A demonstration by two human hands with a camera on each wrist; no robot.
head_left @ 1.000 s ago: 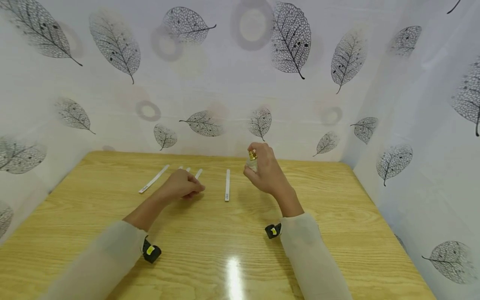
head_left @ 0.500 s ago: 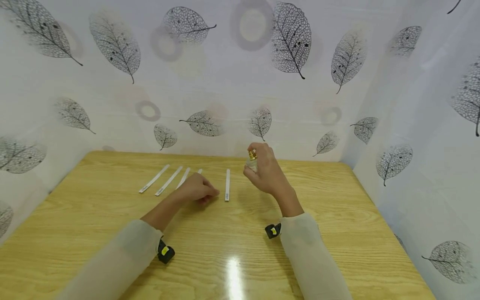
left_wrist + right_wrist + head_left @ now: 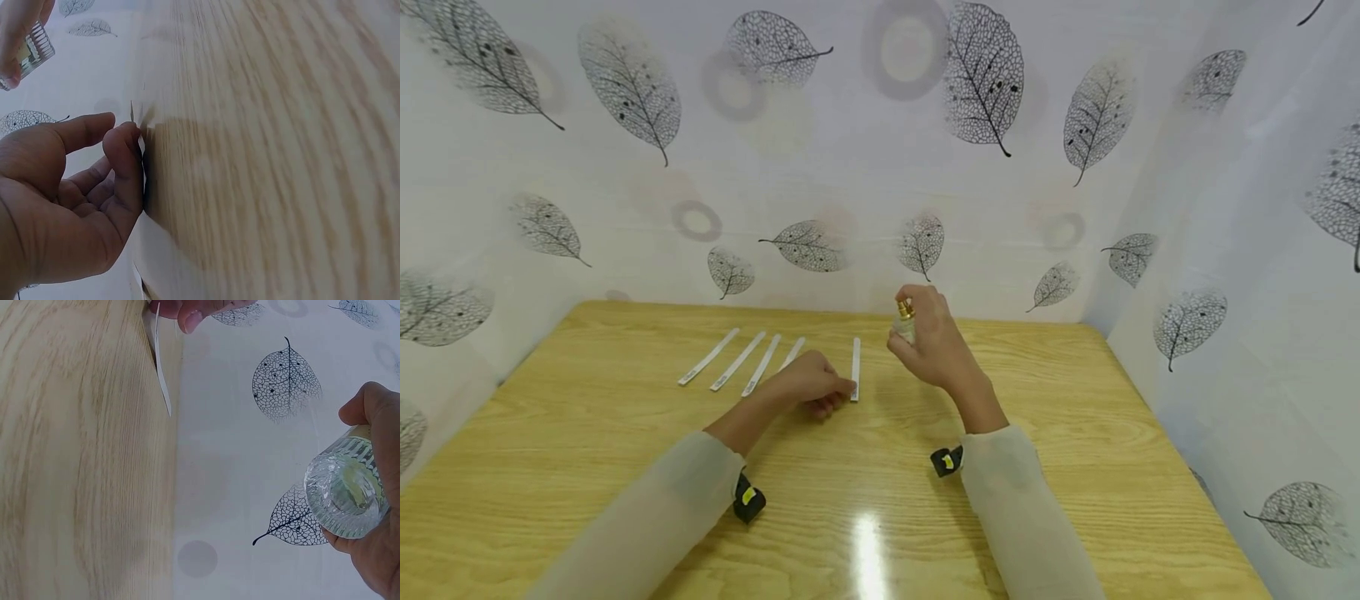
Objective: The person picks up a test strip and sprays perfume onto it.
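Observation:
My right hand (image 3: 931, 337) holds a small clear glass perfume bottle (image 3: 905, 327) with a gold spray top, one finger over the top. The bottle's ribbed glass base (image 3: 347, 487) faces the camera in the right wrist view. My left hand (image 3: 816, 382) is low over the wood table, right at the near end of the rightmost white paper strip (image 3: 856, 358). In the left wrist view the thumb (image 3: 125, 150) lies along the table at the strip's end. The index finger (image 3: 90, 128) arches above it, a small gap between the tips; the other fingers are curled.
Several more white strips with small printing on their near ends lie slanted on the left, including the leftmost strip (image 3: 709, 357). The wood table (image 3: 820, 517) ends at a curtain (image 3: 850, 167) with leaf prints. Black cameras are worn at both wrists.
My left hand has moved right, from over the left strips to the near end of the rightmost one, uncovering the others. The right hand and its perfume bottle have stayed in place.

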